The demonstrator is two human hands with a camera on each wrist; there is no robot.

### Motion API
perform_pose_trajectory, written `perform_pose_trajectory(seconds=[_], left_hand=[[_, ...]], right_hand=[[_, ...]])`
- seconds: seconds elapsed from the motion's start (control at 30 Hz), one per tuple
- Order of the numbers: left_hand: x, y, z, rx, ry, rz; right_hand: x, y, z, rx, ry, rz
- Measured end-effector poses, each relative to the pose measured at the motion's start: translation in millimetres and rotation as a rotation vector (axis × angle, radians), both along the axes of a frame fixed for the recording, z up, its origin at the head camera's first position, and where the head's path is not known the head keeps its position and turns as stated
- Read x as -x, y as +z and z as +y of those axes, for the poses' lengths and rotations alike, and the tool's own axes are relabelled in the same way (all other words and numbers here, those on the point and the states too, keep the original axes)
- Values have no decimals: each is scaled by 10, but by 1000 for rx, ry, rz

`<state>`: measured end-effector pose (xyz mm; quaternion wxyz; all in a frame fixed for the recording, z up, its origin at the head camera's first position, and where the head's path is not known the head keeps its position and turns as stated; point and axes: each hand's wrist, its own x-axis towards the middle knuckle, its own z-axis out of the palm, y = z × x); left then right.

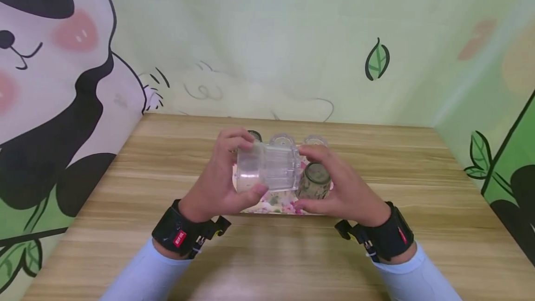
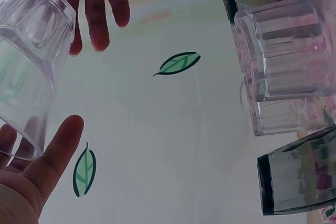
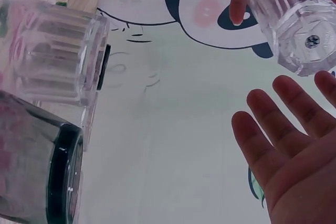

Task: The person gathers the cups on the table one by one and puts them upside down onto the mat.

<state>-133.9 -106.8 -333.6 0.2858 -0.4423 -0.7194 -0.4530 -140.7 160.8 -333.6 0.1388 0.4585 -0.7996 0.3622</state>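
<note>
My left hand [image 1: 221,180] holds a clear faceted tumbler [image 1: 279,167] on its side above the mat, fingers and thumb around its rim end. The tumbler's thick octagonal base [image 3: 310,40] points right, toward my right hand [image 1: 344,187]. That hand's fingers are extended beside the base, and in the right wrist view its palm and fingers [image 3: 286,129] hold nothing. Just under the right hand, a smoky grey glass [image 1: 316,181] stands upside down. More upturned glasses stand behind: a dark one [image 1: 255,135] partly hidden by the left hand, and two clear ones [image 1: 282,140].
The glasses stand on a floral mat [image 1: 271,204] in the middle of a wood-grain table [image 1: 267,254]. Behind the table is a pale green wall [image 1: 251,36] with leaf drawings, and a panda picture [image 1: 83,82] covers the left side.
</note>
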Motion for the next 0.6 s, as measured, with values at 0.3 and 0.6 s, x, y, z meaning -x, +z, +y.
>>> perform_pose_trajectory(seconds=[0.3,0.6], left_hand=[[0,-28,20,44,18,42],[10,-70,52,90,18,40]], right_hand=[[-19,-8,-22,8,-3,-72],[-14,-34,-35,-19,-3,-19]])
